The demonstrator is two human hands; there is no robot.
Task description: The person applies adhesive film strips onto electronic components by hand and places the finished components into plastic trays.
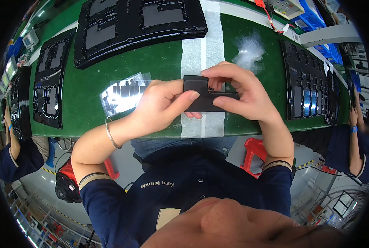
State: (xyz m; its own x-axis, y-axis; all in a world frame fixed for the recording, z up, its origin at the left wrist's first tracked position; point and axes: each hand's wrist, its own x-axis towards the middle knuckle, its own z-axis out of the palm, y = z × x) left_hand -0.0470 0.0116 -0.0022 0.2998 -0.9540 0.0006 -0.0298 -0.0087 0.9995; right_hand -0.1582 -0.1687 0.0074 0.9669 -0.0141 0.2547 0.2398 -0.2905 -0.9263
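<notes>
A flat black L-shaped piece (205,102), its exact kind unclear, is held up over the near edge of the green table. My left hand (159,103) pinches its left end, thumb on the front face and fingers behind. My right hand (252,93) grips the right side, with the thumb at the lower arm and a fingertip at the top edge by the notch. Left of the hands lie glossy clear sheets with dark strips (124,94). Beyond my right hand is a pile of clear film pieces (249,51).
A stack of black moulded trays (139,41) stands at the back, with another tray (49,78) at left and more trays (306,82) at right. Pale tape (192,49) crosses the green tabletop (159,62). Co-workers sit at both sides; a red stool (252,155) stands below.
</notes>
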